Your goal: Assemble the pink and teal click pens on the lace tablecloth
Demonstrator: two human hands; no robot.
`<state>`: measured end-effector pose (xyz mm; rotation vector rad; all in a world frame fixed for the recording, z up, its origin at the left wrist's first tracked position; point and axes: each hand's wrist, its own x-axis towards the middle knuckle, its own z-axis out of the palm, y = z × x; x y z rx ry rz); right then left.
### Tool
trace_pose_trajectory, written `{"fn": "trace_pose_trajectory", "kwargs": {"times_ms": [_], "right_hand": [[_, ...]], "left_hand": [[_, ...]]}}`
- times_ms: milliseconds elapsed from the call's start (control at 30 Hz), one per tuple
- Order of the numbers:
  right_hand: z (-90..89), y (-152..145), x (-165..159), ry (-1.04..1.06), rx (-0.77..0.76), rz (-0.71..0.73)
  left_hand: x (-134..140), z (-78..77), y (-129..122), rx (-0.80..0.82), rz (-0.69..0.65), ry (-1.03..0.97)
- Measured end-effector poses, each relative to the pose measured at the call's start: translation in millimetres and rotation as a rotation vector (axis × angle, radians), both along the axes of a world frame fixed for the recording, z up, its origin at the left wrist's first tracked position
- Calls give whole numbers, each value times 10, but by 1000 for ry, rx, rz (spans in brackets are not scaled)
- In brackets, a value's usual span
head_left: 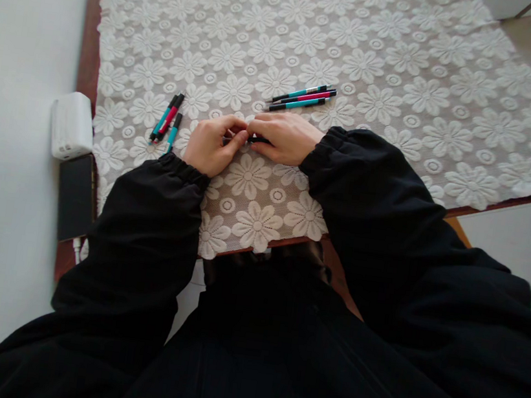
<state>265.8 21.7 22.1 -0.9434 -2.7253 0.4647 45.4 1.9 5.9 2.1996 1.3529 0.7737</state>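
Observation:
My left hand (216, 145) and my right hand (283, 137) meet over the lace tablecloth (257, 224), fingertips close together. A slim black pen-like piece (257, 139) shows between the fingers of my right hand, which is closed on it. My left thumb and fingers are pinched at its left end; what they grip is hidden. Just beyond my right hand lie three pens, a teal one (304, 92), a red one (308, 96) and another teal one (300, 104), all with black ends. Left of my left hand rest shorter black-ended pieces, teal (163, 117), red (171, 116) and teal (173, 131).
On the table's left edge stand a white charger-like block (72, 126) and a dark flat device (76, 197), with a white cable (77, 249) below. A white wall (15, 127) runs along the left. The table's front edge is close to my body.

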Motion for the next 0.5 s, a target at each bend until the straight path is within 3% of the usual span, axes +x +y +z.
{"fn": "trace_pose_trajectory", "kwargs": {"times_ms": [500], "right_hand": [[17,-12,-10,-4,11,-1]], "left_hand": [[-7,-2,8,8,-11,-11]]}}
